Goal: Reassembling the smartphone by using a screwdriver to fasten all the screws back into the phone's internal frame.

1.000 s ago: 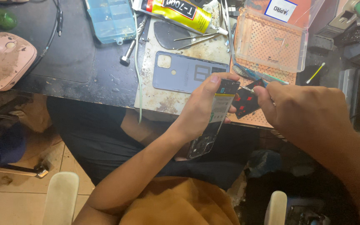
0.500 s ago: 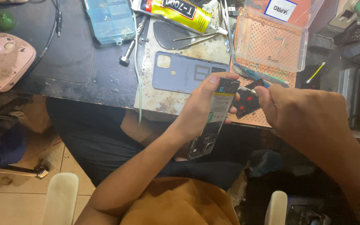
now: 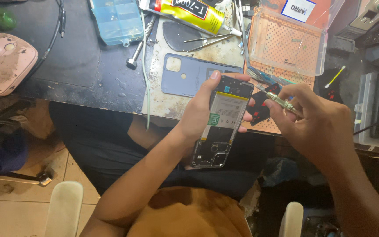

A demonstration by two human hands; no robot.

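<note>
Head view: left hand (image 3: 198, 116) fingers grasp the opened phone (image 3: 220, 123), battery exposed; right hand (image 3: 312, 125) fingers pinch a screwdriver (image 3: 277, 100).

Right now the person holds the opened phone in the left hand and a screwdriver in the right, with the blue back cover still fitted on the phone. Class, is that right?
Not quite. The head view shows the blue back cover lying on the bench, off the opened phone. The left hand does hold the phone, and the right hand the screwdriver.
</note>
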